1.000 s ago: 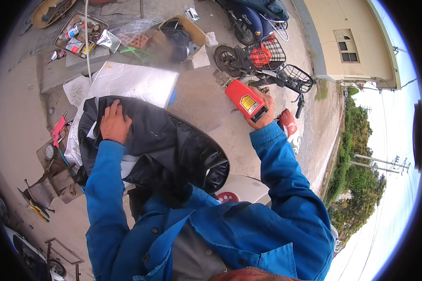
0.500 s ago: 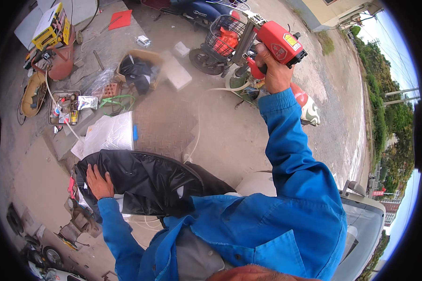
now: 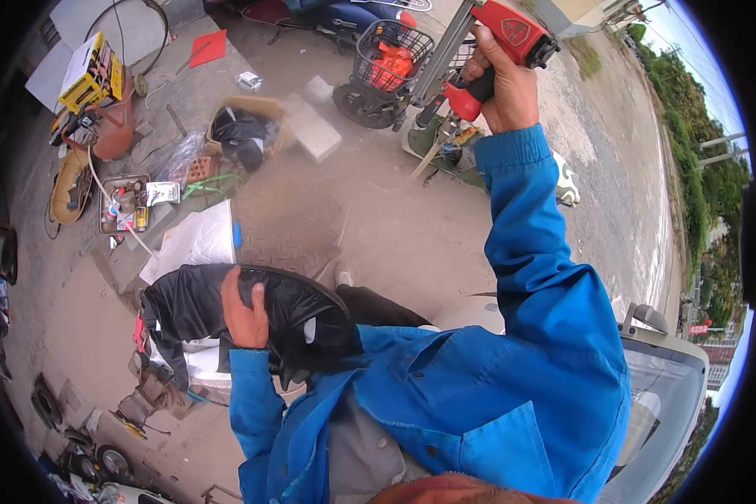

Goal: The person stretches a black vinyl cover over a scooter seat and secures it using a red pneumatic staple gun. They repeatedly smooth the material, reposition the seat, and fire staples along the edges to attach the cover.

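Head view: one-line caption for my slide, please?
Left hand presses black plastic sheet; raised right hand grips a red power tool.

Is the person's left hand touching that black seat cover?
Touching. The head view shows the left hand pressed flat on the black seat cover, fingers spread across its glossy surface with no gap. The right hand grips a red power tool.

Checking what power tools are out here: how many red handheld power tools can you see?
1: the red power tool, raised at top in the right hand. Others may be hidden in the clutter at left.
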Motion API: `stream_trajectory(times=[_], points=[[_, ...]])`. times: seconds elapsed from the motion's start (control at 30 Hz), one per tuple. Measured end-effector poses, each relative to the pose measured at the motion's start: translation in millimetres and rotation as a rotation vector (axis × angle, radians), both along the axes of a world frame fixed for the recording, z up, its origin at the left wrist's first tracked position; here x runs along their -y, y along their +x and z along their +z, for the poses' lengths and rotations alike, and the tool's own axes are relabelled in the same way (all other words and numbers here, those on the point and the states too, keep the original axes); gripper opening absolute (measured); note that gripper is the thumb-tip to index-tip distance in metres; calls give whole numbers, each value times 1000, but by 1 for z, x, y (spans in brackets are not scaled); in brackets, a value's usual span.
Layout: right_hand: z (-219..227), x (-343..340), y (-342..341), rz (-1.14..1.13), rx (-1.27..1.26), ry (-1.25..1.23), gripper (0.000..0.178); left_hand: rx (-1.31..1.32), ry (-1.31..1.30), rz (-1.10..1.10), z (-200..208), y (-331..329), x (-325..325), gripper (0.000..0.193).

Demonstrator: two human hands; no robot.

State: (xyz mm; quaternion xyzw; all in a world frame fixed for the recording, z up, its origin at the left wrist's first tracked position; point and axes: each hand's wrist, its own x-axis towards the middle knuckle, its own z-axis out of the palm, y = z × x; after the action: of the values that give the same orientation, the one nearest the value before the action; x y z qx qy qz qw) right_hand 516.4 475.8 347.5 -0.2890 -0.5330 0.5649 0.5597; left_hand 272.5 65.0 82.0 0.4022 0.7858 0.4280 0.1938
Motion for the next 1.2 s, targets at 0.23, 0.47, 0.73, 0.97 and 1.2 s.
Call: stream_trajectory(times=[0.23, 0.47, 0.73, 0.97, 1.2], points=[[-14, 75, 20, 55, -157, -339, 24, 209, 414, -434, 125, 153, -177, 56], [-81, 64, 25, 35, -226, -491, 27, -1, 286, -192, 92, 221, -215, 46], [-169, -6, 81, -56, -150, -700, 16, -193, -1, -207, 42, 268, -262, 27], [-215, -92, 101, -120, -119, -687, 18, -3, -153, -221, -2, 286, -263, 28], [-191, -115, 111, 193, -458, -865, 24, 182, 71, 151, -30, 150, -269, 44]])
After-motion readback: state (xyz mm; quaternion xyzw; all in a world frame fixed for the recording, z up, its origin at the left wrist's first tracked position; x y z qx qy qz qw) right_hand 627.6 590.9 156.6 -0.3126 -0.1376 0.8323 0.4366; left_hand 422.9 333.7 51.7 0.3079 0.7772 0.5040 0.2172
